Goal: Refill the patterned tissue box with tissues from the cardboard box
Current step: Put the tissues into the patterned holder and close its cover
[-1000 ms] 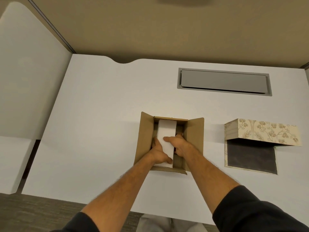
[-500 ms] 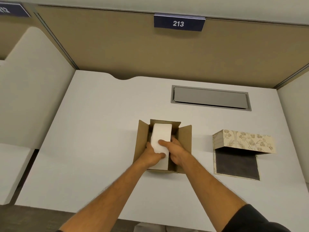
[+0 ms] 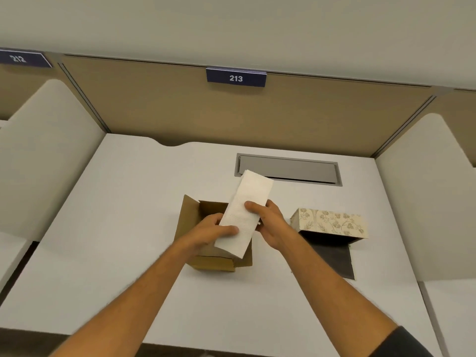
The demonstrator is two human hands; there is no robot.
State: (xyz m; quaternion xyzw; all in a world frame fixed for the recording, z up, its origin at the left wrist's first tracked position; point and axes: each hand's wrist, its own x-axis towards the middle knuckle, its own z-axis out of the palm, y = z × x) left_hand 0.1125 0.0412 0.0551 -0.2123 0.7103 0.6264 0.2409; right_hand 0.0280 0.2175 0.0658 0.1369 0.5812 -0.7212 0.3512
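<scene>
Above the open cardboard box [image 3: 203, 228] on the white desk [image 3: 108, 228]: one stack of white tissues [image 3: 246, 211], gripped by both my hands, left hand [image 3: 208, 231] clasping its near left edge with the thumb on top, right hand [image 3: 269, 225] clamped on its right side, both forearms reaching forward. Long axis runs away from me, far end raised and tipped slightly rightward. Just right of my right hand: patterned tissue box [image 3: 331, 224], lying over a dark panel [image 3: 334, 258].

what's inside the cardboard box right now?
Only the brown back wall of the cardboard box shows. Tissue stack, left hand and right hand above cover the rest.
</scene>
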